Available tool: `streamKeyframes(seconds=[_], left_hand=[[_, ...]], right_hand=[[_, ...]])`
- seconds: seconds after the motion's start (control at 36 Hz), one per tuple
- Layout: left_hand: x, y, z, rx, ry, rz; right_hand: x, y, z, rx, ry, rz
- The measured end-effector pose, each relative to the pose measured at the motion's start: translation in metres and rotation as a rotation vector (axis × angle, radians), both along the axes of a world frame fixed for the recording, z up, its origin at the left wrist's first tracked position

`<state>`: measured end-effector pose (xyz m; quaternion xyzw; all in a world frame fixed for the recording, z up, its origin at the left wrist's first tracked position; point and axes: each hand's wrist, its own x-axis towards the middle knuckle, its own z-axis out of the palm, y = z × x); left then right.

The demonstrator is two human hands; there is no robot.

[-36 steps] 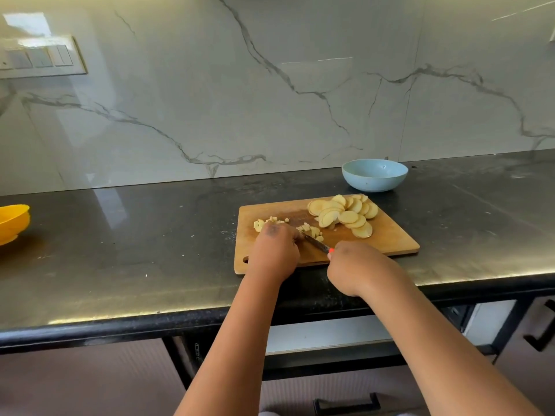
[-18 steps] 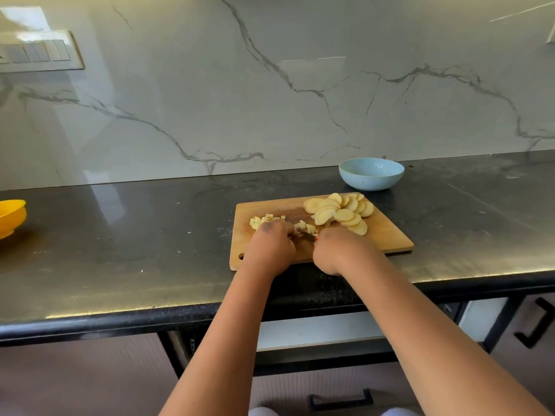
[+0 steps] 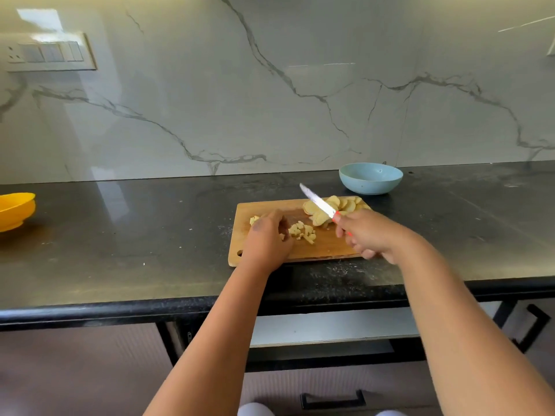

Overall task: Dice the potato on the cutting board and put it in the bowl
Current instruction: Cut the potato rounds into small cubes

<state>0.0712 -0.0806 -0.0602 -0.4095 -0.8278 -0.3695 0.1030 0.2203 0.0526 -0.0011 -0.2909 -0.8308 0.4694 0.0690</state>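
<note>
Head view: no brand, label or writing can be read anywhere, not even on the switch panel [image 3: 48, 52] on the marble wall.

Your right hand [image 3: 368, 234] grips the knife [image 3: 318, 202] by its red handle, fingers curled round it, and the blade points up and away to the left, above the potato slices [image 3: 336, 207] at the far right of the cutting board [image 3: 324, 247]. Half a second ago that hand was low on the board, close beside the left one, with the blade out of sight; now it has lifted and drawn off to the right.

Your left hand [image 3: 268, 238] has stayed on the board's left part, fingers bent down over it; whether they hold anything cannot be told. The diced potato [image 3: 301, 231] lies just beside it, mid-board, and a few more bits [image 3: 253, 220] peek out beyond the knuckles, partly hidden.

The blue bowl [image 3: 371, 178] stands on the dark desk [image 3: 135, 235] just behind the board's far right corner; no potato shows in it. A yellow bowl [image 3: 15, 210] is cut off by the left edge.
</note>
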Motion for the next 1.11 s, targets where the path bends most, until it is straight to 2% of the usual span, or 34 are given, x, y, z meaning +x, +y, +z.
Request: streamKeyframes(seconds=[0.11,0.17,0.25,0.36,0.5,0.64,0.78,0.94,1.11], left_hand=[[-0.001,0.004,0.000,0.022,0.020,-0.014],[0.000,0.009,0.003,-0.025,0.050,-0.051],[0.000,0.020,0.005,-0.195,0.057,-0.130],[-0.003,0.043,0.010,-0.441,0.094,-0.138],[-0.006,0.062,0.017,-0.556,0.176,-0.060],[-0.017,0.062,0.014,-0.558,0.211,-0.015],[-0.035,0.044,0.016,-0.594,0.305,0.083],[-0.064,0.023,0.023,-0.467,0.108,0.076],[-0.083,0.006,0.030,-0.202,0.007,0.081]], right_hand=[[-0.038,-0.004,-0.016,-0.125,0.341,-0.117],[-0.052,-0.005,-0.027,-0.100,0.468,-0.213],[-0.060,-0.001,-0.045,-0.007,0.525,-0.339],[-0.061,0.007,-0.055,-0.033,0.556,-0.375],[-0.062,0.013,-0.059,-0.073,0.588,-0.369],[-0.064,0.019,-0.061,-0.129,0.597,-0.368],[-0.065,0.021,-0.064,-0.097,0.595,-0.329],[-0.067,0.022,-0.067,-0.054,0.595,-0.316],[-0.066,0.023,-0.066,-0.061,0.597,-0.315]])
